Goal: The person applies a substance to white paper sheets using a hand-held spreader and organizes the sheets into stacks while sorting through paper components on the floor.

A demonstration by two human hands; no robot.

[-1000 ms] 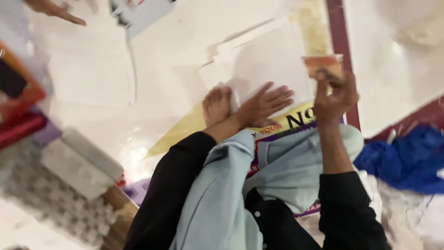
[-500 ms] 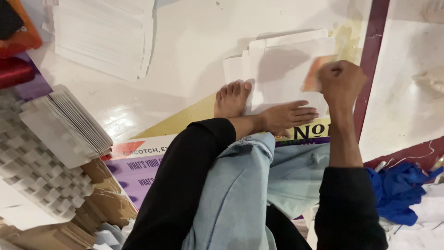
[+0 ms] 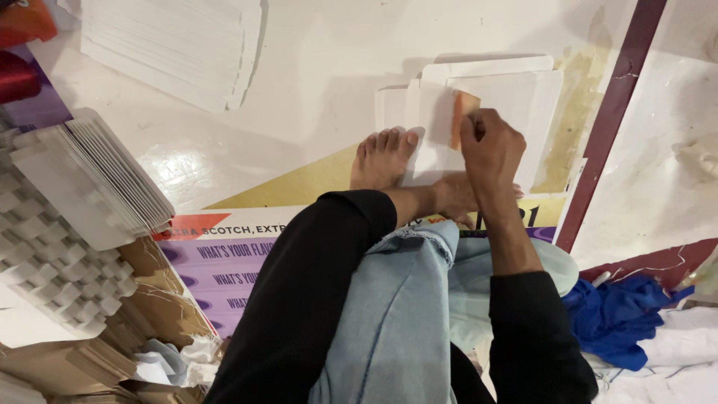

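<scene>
While the right hand (image 3: 490,146) keeps its grip pinched on a small orange scraper (image 3: 461,118), pressed against the white card stack (image 3: 516,97) on the floor, far of the bare foot (image 3: 383,157), the left hand (image 3: 456,196) lies flat on the stack's near edge, grip apart. Risk: uneven pressure could skew the top sheet; toes sit close.

A flattened purple, orange and yellow printed carton (image 3: 224,254) lies near, under the legs; white flat cartons (image 3: 493,97) lie farther right.
</scene>
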